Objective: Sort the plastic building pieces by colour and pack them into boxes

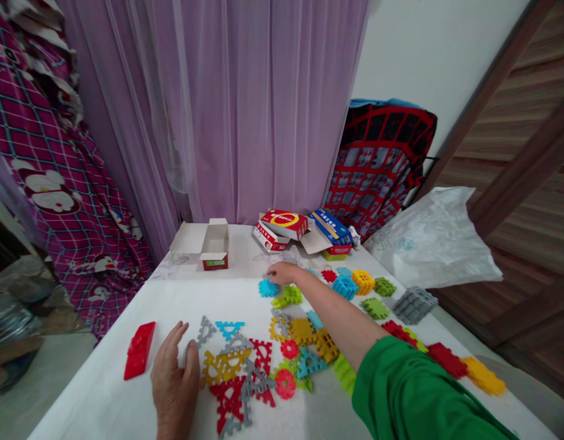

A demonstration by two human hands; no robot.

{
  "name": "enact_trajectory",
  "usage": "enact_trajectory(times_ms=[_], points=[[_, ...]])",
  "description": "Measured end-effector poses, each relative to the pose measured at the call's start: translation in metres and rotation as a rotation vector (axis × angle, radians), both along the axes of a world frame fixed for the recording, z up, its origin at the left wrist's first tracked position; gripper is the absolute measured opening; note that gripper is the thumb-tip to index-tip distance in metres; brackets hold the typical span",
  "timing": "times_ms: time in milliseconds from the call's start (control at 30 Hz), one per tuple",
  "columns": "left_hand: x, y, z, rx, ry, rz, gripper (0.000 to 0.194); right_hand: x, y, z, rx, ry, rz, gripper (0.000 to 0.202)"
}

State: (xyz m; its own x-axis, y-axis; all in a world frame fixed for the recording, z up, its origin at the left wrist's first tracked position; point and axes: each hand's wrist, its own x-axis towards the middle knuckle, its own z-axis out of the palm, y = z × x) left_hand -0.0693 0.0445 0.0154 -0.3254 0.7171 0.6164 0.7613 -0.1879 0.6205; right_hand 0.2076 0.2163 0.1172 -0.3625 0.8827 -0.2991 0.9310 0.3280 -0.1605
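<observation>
Now right hand (284, 272) touches toothed blue piece (268, 288).

The left hand (174, 382) is lying flat, palm down, fingers spread, just left of the toy pile (263, 360). The right hand (284, 273), green-sleeved arm extended, is reaching beyond that pile, fingers curled downward.

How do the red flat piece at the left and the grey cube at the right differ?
The red piece is flat, low and solid-looking; the grey cube is a blocky, slotted assembly standing taller. The red piece lies alone near the left hand, not touching it; the grey cube sits at the table's right edge, beside the plastic bag. Both look plastic and rest on the table, unheld.
</observation>
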Motion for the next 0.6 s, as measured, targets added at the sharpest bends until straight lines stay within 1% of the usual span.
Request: enact_trajectory(times_ms=[67,167,200,300,400,600], points=[[0.0,0.0,0.0,-0.016,-0.023,-0.01,0.034,-0.002,-0.005,-0.001,0.028,-0.019,0.043,0.055],[0.0,0.0,0.001,-0.027,-0.039,-0.013,0.034,-0.006,-0.013,-0.006,0.058,-0.063,0.098,0.073],[0.001,0.0,0.001,-0.028,-0.039,-0.009,0.034,-0.008,-0.015,-0.008,0.07,-0.078,0.106,0.075],[0.001,0.001,0.001,-0.038,-0.042,0.0,0.034,-0.012,-0.021,-0.013,0.107,-0.116,0.112,0.069],[0.002,0.001,0.0,-0.04,-0.051,0.009,0.034,-0.015,-0.023,-0.014,0.13,-0.144,0.108,0.062],[0.004,0.001,0.0,-0.06,-0.066,0.018,0.035,-0.016,-0.021,-0.013,0.137,-0.156,0.089,0.068]])
